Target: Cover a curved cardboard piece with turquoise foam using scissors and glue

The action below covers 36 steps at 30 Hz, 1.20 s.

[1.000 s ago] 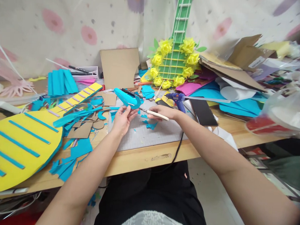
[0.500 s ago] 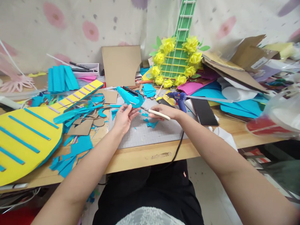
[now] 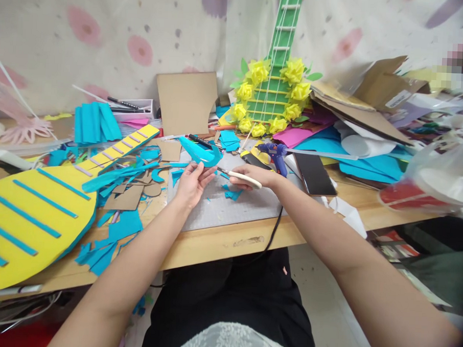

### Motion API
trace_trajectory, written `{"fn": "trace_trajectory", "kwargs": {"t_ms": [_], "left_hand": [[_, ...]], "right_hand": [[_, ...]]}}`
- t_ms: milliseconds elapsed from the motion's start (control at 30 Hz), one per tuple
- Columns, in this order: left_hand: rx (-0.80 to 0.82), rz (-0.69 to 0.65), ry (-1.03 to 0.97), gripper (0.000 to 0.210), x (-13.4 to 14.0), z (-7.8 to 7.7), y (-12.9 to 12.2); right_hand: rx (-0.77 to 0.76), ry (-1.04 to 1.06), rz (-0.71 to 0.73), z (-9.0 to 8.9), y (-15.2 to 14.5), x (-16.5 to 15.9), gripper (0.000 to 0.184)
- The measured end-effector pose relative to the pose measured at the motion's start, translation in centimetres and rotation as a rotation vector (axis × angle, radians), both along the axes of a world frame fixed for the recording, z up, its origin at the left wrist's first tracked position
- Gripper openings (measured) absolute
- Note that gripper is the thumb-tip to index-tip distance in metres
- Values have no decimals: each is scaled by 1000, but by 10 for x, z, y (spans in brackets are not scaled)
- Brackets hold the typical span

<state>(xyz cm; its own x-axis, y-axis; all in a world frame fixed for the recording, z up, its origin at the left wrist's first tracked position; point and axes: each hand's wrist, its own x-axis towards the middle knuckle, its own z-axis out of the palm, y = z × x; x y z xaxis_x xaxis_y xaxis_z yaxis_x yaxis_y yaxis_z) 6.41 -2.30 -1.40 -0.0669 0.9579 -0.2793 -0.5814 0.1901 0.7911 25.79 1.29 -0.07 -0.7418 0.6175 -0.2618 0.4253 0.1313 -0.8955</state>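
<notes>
Between the thumb and fingers of my left hand (image 3: 192,184) is a curved piece of blue paper (image 3: 201,150), raised over the grey cutting mat (image 3: 210,213). My right hand (image 3: 252,177) is closed round the pale handles of a pair of scissors (image 3: 243,179). The blades point left, their tips close by the lower right end of the blue piece; whether they touch it I cannot tell. Small blue scraps (image 3: 232,193) lie on the mat below the scissors.
A yellow guitar-shaped craft (image 3: 33,221) covers the left of the table, with blue and cardboard scraps (image 3: 125,194) beside it. Behind the mat stand a green guitar-shaped craft (image 3: 273,93) with yellow flowers and a blue glue gun (image 3: 276,155). A phone (image 3: 315,172) lies to the right.
Both hands and the blue piece stay almost in place. The scissors have shifted very slightly, and the view has tilted a little.
</notes>
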Motion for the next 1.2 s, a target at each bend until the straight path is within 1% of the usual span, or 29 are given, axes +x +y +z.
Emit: {"fn": "trace_trajectory", "kwargs": {"t_ms": [400,533,633,700,767,833,900,1000,1067,1133,1200], "left_hand": [[-13,-49,-47,11,-1,-1,-4],[23,-80,12,12,-5,-2,-4],[66,-35,120,14,-16,1,1],[116,7,221,14,-28,7,6],[129,46,363,12,-42,13,12],[122,34,485,11,-55,19,15],[114,-29,592,12,-65,24,17],[127,-143,759,14,-77,30,18],[156,-191,872,12,-84,34,19],[190,-267,973,8,-90,39,21],[200,-353,1023,6,-94,44,22]], "right_hand": [[-9,-38,19,6,-3,2,48],[13,-65,81,7,-2,6,49],[23,-85,150,16,-1,12,49],[21,-156,167,24,-2,19,49],[36,-242,142,31,-5,26,47],[78,-265,103,35,-9,33,45],[132,-225,38,35,-12,36,44],[187,-141,-130,30,-13,34,41],[258,-125,-230,27,-10,29,41],[366,-153,-267,24,-6,23,40],[448,-195,-250,21,-3,19,41]]}}
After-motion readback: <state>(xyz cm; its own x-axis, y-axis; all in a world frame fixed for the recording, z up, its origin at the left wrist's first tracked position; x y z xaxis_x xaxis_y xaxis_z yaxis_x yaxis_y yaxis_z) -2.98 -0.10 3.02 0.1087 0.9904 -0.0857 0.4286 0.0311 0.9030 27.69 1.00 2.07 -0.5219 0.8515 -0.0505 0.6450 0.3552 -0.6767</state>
